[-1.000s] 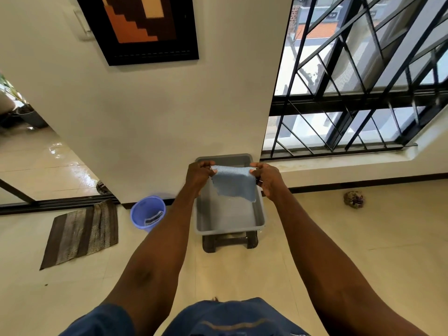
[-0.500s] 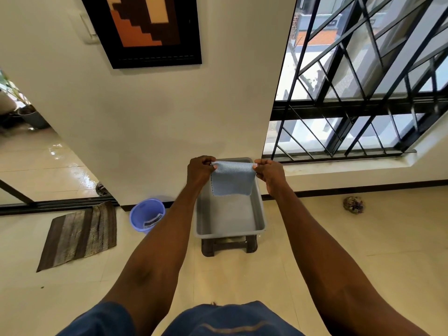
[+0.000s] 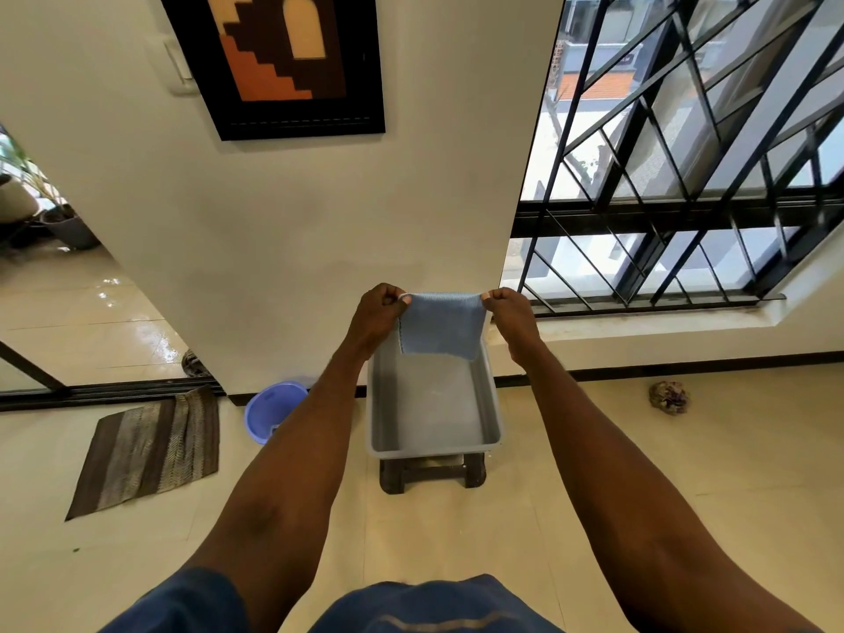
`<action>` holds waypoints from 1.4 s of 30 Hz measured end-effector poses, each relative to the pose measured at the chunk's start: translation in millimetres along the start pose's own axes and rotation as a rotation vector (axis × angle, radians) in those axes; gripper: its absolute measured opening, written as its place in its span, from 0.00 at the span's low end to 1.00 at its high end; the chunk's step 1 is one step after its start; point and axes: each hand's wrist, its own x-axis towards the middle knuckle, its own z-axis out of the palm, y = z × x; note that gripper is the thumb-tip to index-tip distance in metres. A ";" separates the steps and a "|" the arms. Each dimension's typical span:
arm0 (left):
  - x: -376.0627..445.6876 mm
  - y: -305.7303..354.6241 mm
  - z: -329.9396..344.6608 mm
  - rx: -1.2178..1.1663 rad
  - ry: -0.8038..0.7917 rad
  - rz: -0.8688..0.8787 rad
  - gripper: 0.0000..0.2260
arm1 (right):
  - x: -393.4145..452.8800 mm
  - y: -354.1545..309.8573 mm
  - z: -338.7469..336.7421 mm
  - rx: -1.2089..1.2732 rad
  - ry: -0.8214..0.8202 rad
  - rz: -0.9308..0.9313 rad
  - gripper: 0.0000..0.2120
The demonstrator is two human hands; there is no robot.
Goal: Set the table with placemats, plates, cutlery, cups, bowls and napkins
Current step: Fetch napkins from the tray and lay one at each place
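Note:
A light blue cloth napkin (image 3: 440, 324) hangs stretched between my two hands, above the far end of a grey plastic tub (image 3: 436, 445). My left hand (image 3: 379, 312) pinches its upper left corner. My right hand (image 3: 509, 310) pinches the upper right corner. The napkin's lower edge dangles over the inside of the tub, apart from its floor. Nothing else shows inside the tub.
The tub sits on a low dark stool (image 3: 431, 472) against a white wall. A purple bucket (image 3: 274, 411) stands to its left and a striped brown mat (image 3: 150, 445) lies further left. A barred window (image 3: 685, 175) is on the right; a crumpled rag (image 3: 669, 397) lies on the tiled floor.
Both hands have raised the napkin and pulled its top edge taut and level. It hung slack and lower a second ago.

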 end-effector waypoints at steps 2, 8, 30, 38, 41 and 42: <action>3.1 1.7 0.5 -0.014 -0.008 -0.010 0.04 | 0.9 -4.2 1.6 -0.036 -0.020 -0.010 0.14; 1.5 15.5 12.9 -0.026 0.093 -0.010 0.07 | 1.4 -11.3 5.8 0.123 -0.070 0.066 0.18; -21.4 -29.8 29.0 -0.559 -0.389 -0.677 0.16 | -33.3 47.0 -6.5 0.545 -0.340 0.476 0.23; -2.7 -27.7 49.9 -0.491 -0.473 -0.617 0.12 | -27.8 65.1 -17.9 0.556 -0.180 0.376 0.21; 7.2 -31.7 60.7 -0.482 -0.462 -0.608 0.09 | -25.2 71.6 -25.4 0.589 -0.054 0.346 0.17; 9.2 -32.3 65.3 -0.488 -0.456 -0.603 0.07 | -25.9 74.8 -28.7 0.611 -0.012 0.346 0.15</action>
